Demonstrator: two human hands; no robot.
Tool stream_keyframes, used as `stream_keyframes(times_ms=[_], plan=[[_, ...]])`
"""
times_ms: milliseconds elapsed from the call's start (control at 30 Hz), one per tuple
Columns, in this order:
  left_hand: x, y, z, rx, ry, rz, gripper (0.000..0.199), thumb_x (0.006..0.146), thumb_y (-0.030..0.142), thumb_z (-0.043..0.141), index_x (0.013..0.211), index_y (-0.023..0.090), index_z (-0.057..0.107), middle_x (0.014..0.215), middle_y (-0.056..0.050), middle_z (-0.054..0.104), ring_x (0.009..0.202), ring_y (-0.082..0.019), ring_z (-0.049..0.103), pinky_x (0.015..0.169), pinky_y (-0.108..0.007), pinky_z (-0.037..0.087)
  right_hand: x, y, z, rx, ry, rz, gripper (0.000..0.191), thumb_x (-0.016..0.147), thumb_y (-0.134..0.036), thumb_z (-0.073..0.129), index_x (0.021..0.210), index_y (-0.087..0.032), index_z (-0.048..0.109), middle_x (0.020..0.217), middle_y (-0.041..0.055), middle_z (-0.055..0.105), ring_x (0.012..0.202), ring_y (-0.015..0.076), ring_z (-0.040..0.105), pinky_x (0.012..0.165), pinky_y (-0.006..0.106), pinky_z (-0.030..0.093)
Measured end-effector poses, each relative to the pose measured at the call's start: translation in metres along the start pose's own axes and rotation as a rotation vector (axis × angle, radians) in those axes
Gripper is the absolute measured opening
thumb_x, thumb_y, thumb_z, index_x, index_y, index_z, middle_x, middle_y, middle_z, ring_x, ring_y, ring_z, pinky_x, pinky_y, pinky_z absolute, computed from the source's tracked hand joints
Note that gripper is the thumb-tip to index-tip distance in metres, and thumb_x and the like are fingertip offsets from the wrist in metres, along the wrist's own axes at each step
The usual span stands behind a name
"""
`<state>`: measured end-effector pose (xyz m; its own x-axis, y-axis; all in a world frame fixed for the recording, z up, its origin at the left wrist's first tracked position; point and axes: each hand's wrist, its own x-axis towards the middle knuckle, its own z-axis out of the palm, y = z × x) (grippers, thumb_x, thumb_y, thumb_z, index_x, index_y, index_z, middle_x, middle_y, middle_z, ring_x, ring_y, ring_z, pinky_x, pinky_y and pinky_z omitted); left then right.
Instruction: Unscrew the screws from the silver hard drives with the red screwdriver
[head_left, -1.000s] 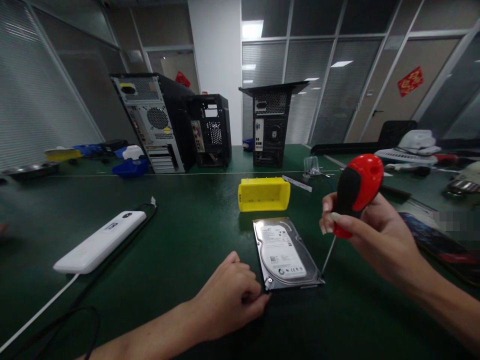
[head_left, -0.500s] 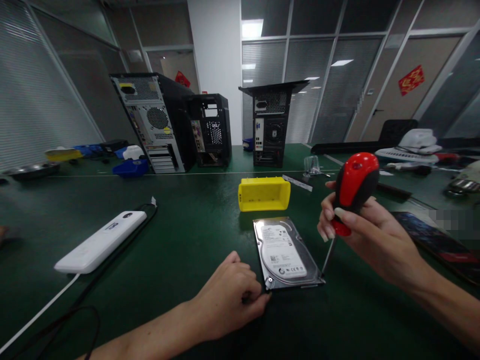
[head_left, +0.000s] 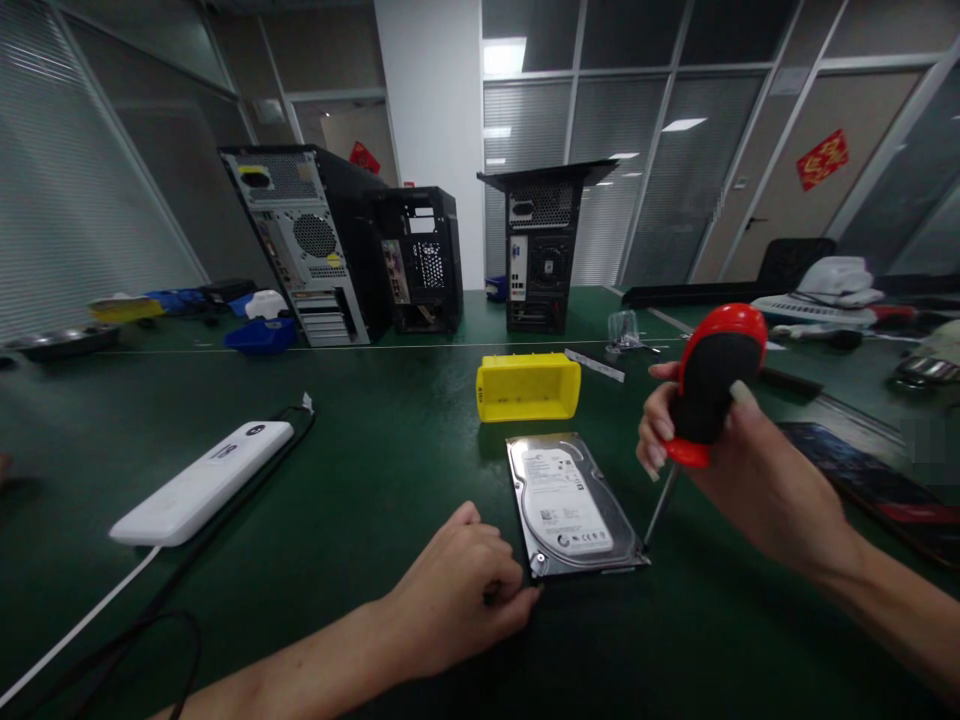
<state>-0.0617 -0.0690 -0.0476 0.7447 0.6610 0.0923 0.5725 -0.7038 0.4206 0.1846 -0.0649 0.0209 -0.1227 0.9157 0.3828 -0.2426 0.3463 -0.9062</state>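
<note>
A silver hard drive [head_left: 566, 505] with a white label lies flat on the green table. My left hand [head_left: 469, 590] is curled against its near left corner, the thumb at the front edge and the fingertips partly hidden. In my right hand [head_left: 757, 475] is a screwdriver [head_left: 716, 375] with a thick red and black handle. Its thin metal shaft slants down to the drive's near right corner, where the tip meets the edge. The screw under the tip is too small to make out.
Behind the drive sits a yellow plastic bin [head_left: 529, 390]. A white power strip [head_left: 206, 485] with cables lies at left. Computer cases [head_left: 300, 245] stand at the back, beside a small blue bin [head_left: 261, 337]. A dark flat panel [head_left: 870, 485] lies right of my right hand.
The screwdriver handle has turned in my right hand, its black side now showing, and my thumb has shifted up and right. The drive and my left hand stay put.
</note>
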Motion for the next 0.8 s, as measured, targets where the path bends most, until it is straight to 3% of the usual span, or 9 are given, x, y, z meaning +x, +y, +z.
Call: stream_keyframes(times_ms=[200, 367, 467, 567, 800], plan=[[0.0005, 0.0015, -0.0019, 0.017, -0.004, 0.012, 0.036, 0.085, 0.021, 0.062, 0.053, 0.014, 0.047, 0.055, 0.008, 0.047, 0.058, -0.008, 0.044, 0.071, -0.029, 0.025, 0.0020, 0.0008, -0.0045, -0.029, 0.068, -0.046, 0.020, 0.081, -0.042, 0.064, 0.090, -0.024, 0.063, 0.077, 0.0003, 0.059, 0.063, 0.0133, 0.059, 0.059, 0.025, 0.053], [0.0000, -0.0001, 0.0004, 0.037, 0.009, 0.007, 0.034, 0.085, 0.021, 0.062, 0.055, 0.014, 0.048, 0.056, 0.007, 0.048, 0.058, -0.008, 0.044, 0.071, -0.029, 0.026, 0.0022, -0.0022, -0.0026, -0.042, -0.063, -0.044, 0.025, 0.085, -0.037, 0.060, 0.068, -0.019, 0.060, 0.066, -0.0010, 0.055, 0.045, 0.0087, 0.051, 0.042, 0.022, 0.045], [0.0002, -0.0004, 0.0021, 0.047, 0.010, 0.000, 0.033, 0.086, 0.022, 0.061, 0.057, 0.014, 0.048, 0.058, 0.007, 0.049, 0.058, -0.008, 0.045, 0.071, -0.029, 0.026, -0.0007, -0.0046, 0.0006, 0.040, -0.088, -0.032, 0.022, 0.086, -0.047, 0.055, 0.092, -0.025, 0.061, 0.065, -0.0033, 0.049, 0.045, 0.0092, 0.046, 0.042, 0.022, 0.041], [0.0011, 0.0005, 0.0022, 0.061, 0.000, -0.014, 0.033, 0.086, 0.023, 0.061, 0.057, 0.014, 0.048, 0.058, 0.007, 0.050, 0.058, -0.008, 0.045, 0.070, -0.029, 0.025, -0.0022, -0.0050, 0.0027, 0.044, -0.069, -0.030, 0.042, 0.087, -0.057, 0.046, 0.115, -0.028, 0.054, 0.074, -0.0008, 0.050, 0.057, 0.0128, 0.051, 0.053, 0.027, 0.047], [0.0013, 0.0003, 0.0006, 0.050, 0.014, -0.008, 0.030, 0.088, 0.023, 0.059, 0.062, 0.015, 0.049, 0.061, 0.007, 0.053, 0.058, -0.008, 0.045, 0.069, -0.028, 0.026, 0.0004, -0.0015, -0.0009, -0.003, -0.033, -0.019, 0.025, 0.091, -0.042, 0.048, 0.108, -0.025, 0.054, 0.085, 0.0022, 0.058, 0.064, 0.0142, 0.059, 0.062, 0.028, 0.050]])
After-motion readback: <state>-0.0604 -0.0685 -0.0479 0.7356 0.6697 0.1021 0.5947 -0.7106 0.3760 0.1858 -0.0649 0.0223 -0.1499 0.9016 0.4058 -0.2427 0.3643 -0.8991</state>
